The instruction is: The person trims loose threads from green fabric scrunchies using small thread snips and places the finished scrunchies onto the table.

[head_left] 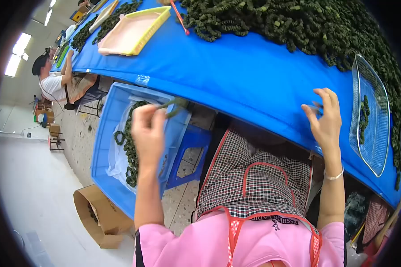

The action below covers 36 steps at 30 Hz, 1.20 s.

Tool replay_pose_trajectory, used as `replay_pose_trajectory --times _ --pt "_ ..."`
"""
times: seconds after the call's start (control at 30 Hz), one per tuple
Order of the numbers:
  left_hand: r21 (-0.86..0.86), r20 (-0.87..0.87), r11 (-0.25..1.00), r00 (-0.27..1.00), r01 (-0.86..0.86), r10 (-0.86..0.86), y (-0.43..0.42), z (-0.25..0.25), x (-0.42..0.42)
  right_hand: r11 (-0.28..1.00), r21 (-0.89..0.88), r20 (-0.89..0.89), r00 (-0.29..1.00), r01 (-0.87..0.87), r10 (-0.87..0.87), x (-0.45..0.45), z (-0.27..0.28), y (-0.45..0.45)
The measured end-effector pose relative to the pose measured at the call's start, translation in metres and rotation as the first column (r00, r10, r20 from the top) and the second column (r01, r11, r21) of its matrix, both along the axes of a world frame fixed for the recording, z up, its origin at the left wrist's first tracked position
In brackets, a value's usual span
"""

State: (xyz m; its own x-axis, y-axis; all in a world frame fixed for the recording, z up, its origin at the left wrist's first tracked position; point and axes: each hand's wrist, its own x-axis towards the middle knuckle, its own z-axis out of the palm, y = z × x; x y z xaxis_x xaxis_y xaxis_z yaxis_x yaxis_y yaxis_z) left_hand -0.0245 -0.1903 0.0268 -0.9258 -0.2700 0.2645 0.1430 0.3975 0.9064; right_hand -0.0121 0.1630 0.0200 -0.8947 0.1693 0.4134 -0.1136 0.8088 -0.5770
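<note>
My left hand [148,131], blurred by motion, is raised over a blue plastic crate [103,133]. A dark green coiled ring [176,107] is pinched in its fingertips, also smeared. Inside the crate, a line of similar green rings [131,153] lies on a clear plastic bag [116,165]. My right hand [327,118] hovers above the front of the blue-covered table [236,75], thumb and fingers apart. A small dark blur shows between them; I cannot tell what it is. To its right is a wire mesh basket [376,129] holding a few green coils [364,119].
A large heap of dark green coils [294,22] covers the table's far side. A yellow-rimmed tray [136,31] and a red stick [180,18] lie to the left. A blue stool [189,151] and an open cardboard box [103,216] stand below. Another person [53,80] sits farther along.
</note>
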Motion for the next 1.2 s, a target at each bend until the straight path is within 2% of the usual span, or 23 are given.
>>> replay_pose_trajectory --times 0.03,0.1,0.17,0.2,0.23,0.27,0.3,0.33,0.37,0.4,0.47,0.53,0.57,0.63,0.77,0.83,0.9,0.97,1.07,1.2 --pt "-0.377 -0.064 0.911 0.986 -0.167 0.154 -0.032 -0.002 0.004 0.988 0.151 -0.030 0.999 -0.027 0.032 -0.007 -0.005 0.010" --pt "-0.482 0.024 0.832 0.945 -0.274 0.325 -0.081 -0.024 0.015 0.889 0.457 -0.090 0.992 -0.035 0.086 -0.017 -0.015 0.027" --pt "-0.719 0.068 0.674 0.947 -0.171 0.313 -0.119 -0.055 0.029 0.923 0.378 -0.073 0.992 -0.072 0.107 -0.016 -0.018 0.029" --pt "-0.763 -0.039 0.621 0.972 -0.177 0.230 -0.135 -0.063 0.030 0.955 0.277 -0.093 0.986 -0.110 0.141 -0.014 -0.016 0.029" --pt "-0.722 -0.163 0.639 0.963 -0.264 0.213 -0.131 -0.048 0.028 0.962 0.211 -0.136 0.970 -0.171 0.202 -0.012 -0.002 0.027" --pt "-0.633 -0.097 0.729 0.961 -0.260 0.259 -0.116 -0.005 0.025 0.956 0.009 -0.168 0.942 -0.293 0.290 -0.008 0.022 0.023" --pt "-0.513 -0.160 0.823 0.969 -0.243 0.186 -0.117 0.030 0.021 0.932 -0.017 -0.249 0.904 -0.362 0.347 0.000 0.055 0.021" --pt "-0.328 -0.325 0.901 0.929 -0.285 0.176 -0.089 0.081 0.024 0.864 -0.144 -0.300 0.853 -0.483 0.427 0.013 0.093 0.020" --pt "-0.216 -0.436 0.949 0.892 -0.231 0.118 -0.061 0.114 0.028 0.741 -0.298 -0.370 0.788 -0.602 0.491 0.030 0.129 0.017" --pt "-0.162 -0.524 0.979 0.851 -0.125 0.022 -0.033 0.133 0.032 0.644 -0.343 -0.438 0.723 -0.684 0.534 0.050 0.161 0.018" --pt "-0.166 -0.592 0.971 0.769 0.175 -0.240 0.028 0.149 0.046 0.475 -0.318 -0.580 0.565 -0.821 0.587 0.087 0.207 0.023" --pt "-0.210 -0.513 0.843 0.679 0.495 -0.526 0.098 0.131 0.061 0.395 -0.230 -0.598 0.450 -0.889 0.663 0.124 0.239 0.024" --pt "-0.229 -0.436 0.740 0.613 0.633 -0.659 0.130 0.123 0.069 0.362 -0.209 -0.608 0.411 -0.908 0.679 0.143 0.245 0.024" --pt "-0.211 -0.289 0.544 0.480 0.812 -0.828 0.185 0.106 0.083 0.378 -0.180 -0.620 0.403 -0.908 0.674 0.174 0.253 0.026" --pt "-0.122 -0.156 0.333 0.313 0.935 -0.937 0.245 0.080 0.100 0.531 -0.156 -0.643 0.494 -0.833 0.586 0.222 0.259 0.038" --pt "-0.114 -0.135 0.289 0.274 0.950 -0.952 0.264 0.078 0.103 0.639 -0.133 -0.643 0.557 -0.758 0.526 0.245 0.261 0.044" --pt "-0.075 -0.106 0.262 0.253 0.962 -0.962 0.275 0.080 0.110 0.740 -0.196 -0.613 0.670 -0.643 0.419 0.253 0.259 0.054" --pt "-0.074 -0.089 0.246 0.240 0.966 -0.967 0.280 0.084 0.111 0.825 -0.241 -0.595 0.749 -0.511 0.290 0.257 0.256 0.066" --pt "-0.070 -0.072 0.231 0.226 0.970 -0.971 0.288 0.092 0.110 0.931 -0.296 -0.519 0.854 -0.213 0.030 0.258 0.246 0.095" --pt "-0.071 -0.060 0.265 0.262 0.961 -0.963 0.293 0.102 0.105 0.952 -0.255 -0.444 0.854 0.169 -0.270 0.260 0.237 0.135"
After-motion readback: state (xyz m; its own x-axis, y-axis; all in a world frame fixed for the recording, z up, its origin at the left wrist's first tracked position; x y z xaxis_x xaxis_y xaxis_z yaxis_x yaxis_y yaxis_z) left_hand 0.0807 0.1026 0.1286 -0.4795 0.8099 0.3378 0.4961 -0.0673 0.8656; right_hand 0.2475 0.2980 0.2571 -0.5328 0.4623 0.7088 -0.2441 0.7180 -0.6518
